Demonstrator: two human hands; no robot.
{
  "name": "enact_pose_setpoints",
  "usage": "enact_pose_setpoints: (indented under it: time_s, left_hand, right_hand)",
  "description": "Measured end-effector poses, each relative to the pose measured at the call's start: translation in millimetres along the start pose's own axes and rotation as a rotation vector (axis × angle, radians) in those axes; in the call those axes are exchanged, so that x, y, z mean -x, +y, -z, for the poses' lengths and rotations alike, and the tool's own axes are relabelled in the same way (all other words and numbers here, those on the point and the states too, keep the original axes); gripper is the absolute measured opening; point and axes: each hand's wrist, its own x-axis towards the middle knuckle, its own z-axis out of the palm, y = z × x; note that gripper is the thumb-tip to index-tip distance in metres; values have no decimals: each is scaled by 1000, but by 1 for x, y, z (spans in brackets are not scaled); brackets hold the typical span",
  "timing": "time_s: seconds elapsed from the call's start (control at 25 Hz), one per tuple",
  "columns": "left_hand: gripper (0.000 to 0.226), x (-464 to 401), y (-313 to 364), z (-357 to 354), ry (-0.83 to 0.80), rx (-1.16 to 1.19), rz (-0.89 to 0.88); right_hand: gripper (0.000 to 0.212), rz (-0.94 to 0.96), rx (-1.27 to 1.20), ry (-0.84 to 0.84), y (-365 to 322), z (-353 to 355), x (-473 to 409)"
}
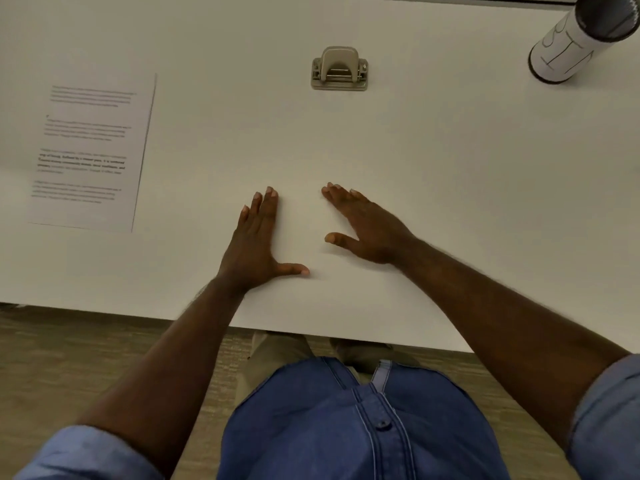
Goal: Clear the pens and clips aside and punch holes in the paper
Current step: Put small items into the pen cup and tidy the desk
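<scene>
A printed sheet of paper (90,154) lies flat on the white table at the left. A beige hole punch (339,69) stands at the back middle, apart from the paper. My left hand (258,240) rests palm down on the table near the front edge, fingers together and thumb out, holding nothing. My right hand (363,221) lies flat just to its right, also holding nothing. Both hands are well in front of the punch and to the right of the paper. No pens or clips show in this view.
A white cylindrical container (575,39) with a dark mesh top and handwritten marks stands at the back right corner. The white table (450,168) ends at its front edge just behind my wrists; carpeted floor lies below.
</scene>
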Motion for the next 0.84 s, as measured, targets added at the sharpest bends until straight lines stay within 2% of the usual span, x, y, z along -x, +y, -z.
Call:
enact_pose_setpoints:
  time_s: [0.16,0.24,0.36,0.6,0.72,0.84]
  left_hand:
    - [144,5,-1,-3,-4,-38,4]
    - [144,5,1,-4,3,-70,13]
    - [144,1,1,-3,-7,-104,1]
    - [151,-6,-4,7,-11,-105,27]
    - [149,-28,9,9,18,-74,69]
    - [138,-55,24,20,92,18,129]
  right_hand:
    - [74,-201,-240,347,11,9,24]
    - [70,-290,-276,415,18,7,42]
    - [69,-403,-237,427,22,-7,66]
    - [97,-526,-208,307,2,-32,77]
    - [95,-545,-203,346,-5,-38,72]
    - [83,-483,-170,425,-10,-44,72]
